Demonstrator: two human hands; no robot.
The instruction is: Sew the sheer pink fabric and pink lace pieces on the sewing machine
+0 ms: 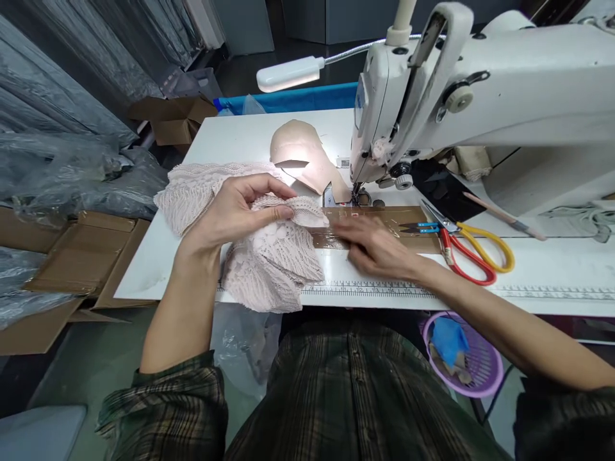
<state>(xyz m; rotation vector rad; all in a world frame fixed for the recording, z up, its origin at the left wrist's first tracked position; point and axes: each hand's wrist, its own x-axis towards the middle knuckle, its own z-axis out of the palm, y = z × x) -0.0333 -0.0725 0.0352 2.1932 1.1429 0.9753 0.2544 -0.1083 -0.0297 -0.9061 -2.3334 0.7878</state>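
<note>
My left hand (235,211) pinches the edge of a pale pink lace fabric (276,269) between thumb and fingers. The lace hangs in folds over the front edge of the white table (158,269), and more of it spreads out behind my wrist. Just right of the lace, my right hand (377,246) hovers at a strip of brown tape (413,221) stuck on the table. Motion smears its fingers, and I cannot see whether they hold anything. The sewing machine needle and presser foot (356,193) stand just behind that hand.
A white sewing machine (504,83) fills the right back. Red-and-yellow-handled scissors (468,256) and blue thread snips (425,228) lie right of my right hand. Beige cut pieces (300,141) lie behind the lace. Below are a purple basket (485,378) and, at left, cardboard boxes (91,250).
</note>
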